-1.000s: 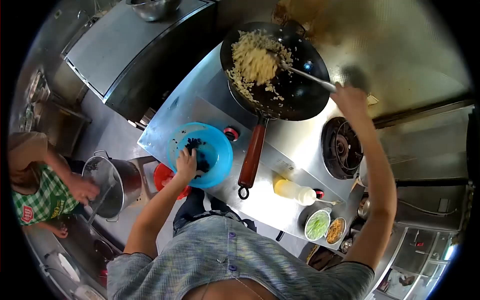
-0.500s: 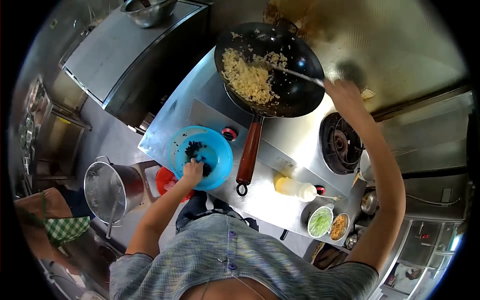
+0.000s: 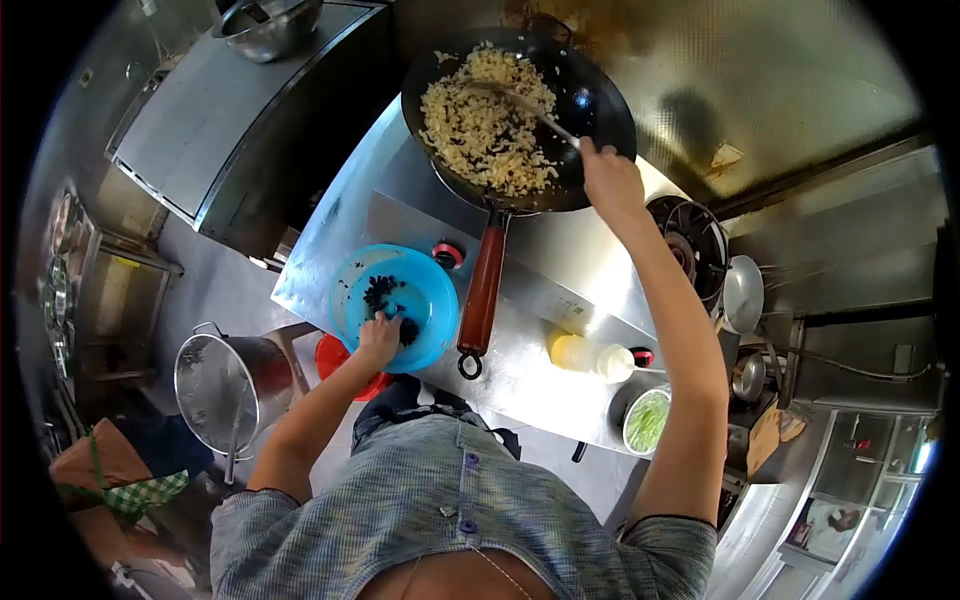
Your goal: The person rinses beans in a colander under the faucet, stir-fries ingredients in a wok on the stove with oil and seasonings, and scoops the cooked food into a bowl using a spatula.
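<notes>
Inside the wok [image 3: 590,75]: pale yellow pieces [image 3: 475,125], small and loose, heaped left, sparse right; apparently well broken up, evenness lacking. Same place: metal utensil [image 3: 545,118], its handle enclosed by the right hand [image 3: 612,183]. Nearer the person than the wok: blue bowl [image 3: 437,312], containing dark, wet-looking bits [image 3: 380,291], that portion apart from the pale pieces. Left hand [image 3: 380,340]: lowered into the bowl, fingers bent among the bits; whether any are gripped, cannot tell.

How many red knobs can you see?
2. One red knob is between the blue bowl and the wok's handle; the other knob is by the top of the squeeze bottle. More may be hidden.
</notes>
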{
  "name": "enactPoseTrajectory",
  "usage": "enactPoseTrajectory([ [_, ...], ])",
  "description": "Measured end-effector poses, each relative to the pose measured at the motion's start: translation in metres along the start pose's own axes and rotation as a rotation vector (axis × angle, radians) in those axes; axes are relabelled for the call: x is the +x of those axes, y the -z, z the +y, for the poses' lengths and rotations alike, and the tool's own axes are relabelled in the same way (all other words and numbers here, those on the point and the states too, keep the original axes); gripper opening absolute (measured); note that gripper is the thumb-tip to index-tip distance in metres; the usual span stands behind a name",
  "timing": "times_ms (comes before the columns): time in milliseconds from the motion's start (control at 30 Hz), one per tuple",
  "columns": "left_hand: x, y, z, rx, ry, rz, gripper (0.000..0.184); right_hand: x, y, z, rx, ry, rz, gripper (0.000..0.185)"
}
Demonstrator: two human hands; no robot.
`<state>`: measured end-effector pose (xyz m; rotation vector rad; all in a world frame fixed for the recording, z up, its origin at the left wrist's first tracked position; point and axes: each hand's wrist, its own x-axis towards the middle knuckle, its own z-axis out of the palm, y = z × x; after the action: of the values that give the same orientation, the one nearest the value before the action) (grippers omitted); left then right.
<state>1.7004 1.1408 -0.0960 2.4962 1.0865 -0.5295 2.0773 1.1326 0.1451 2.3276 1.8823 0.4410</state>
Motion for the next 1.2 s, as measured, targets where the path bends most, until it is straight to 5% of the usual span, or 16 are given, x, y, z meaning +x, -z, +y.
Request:
enactPoseTrajectory([
  [167, -0.003, 0.007, -0.003, -0.036, -0.053, -0.061, 0.047, -0.082, 0.037, 0.034, -0.075, 0.161, 0.133, 0.033],
  [333, 0.000, -0.005, -0.024, -0.150, -0.130, -0.164, 0.037, -0.125, 0.096, 0.034, -0.090, 0.094, -0.025, 0.034],
  [533, 0.001, -0.009, -0.027, -0.192, -0.246, -0.322, 0.031, -0.036, 0.034, 0.006, -0.114, -0.126, 0.000, 0.027],
  [633, -0.001, -0.012, -0.030, -0.217, -0.278, -0.201, 0.032, -0.005, 0.021, 0.002, -0.090, -0.181, 0.072, 0.026],
  [733, 0.008, -0.013, -0.034, -0.314, -0.319, -0.273, 0.034, -0.012, 0.014, -0.013, -0.158, -0.113, 0.031, 0.033],
  [833, 0.008, -0.012, -0.032, -0.341, -0.336, -0.204, 0.031, -0.071, 0.044, 0.006, -0.128, 0.069, 0.106, 0.034],
  [1033, 0.006, 0.002, -0.032, -0.349, -0.549, -0.154, 0.030, -0.144, 0.150, 0.023, -0.161, -0.028, -0.014, 0.031],
  [1133, 0.016, -0.013, -0.032, -0.379, -0.422, -0.221, 0.028, -0.122, 0.101, 0.010, -0.270, 0.039, 0.118, 0.032],
  [1200, 0.025, -0.021, -0.034, -0.397, -0.402, -0.280, 0.027, -0.086, 0.066, 0.011, -0.185, -0.068, 0.005, 0.029],
])
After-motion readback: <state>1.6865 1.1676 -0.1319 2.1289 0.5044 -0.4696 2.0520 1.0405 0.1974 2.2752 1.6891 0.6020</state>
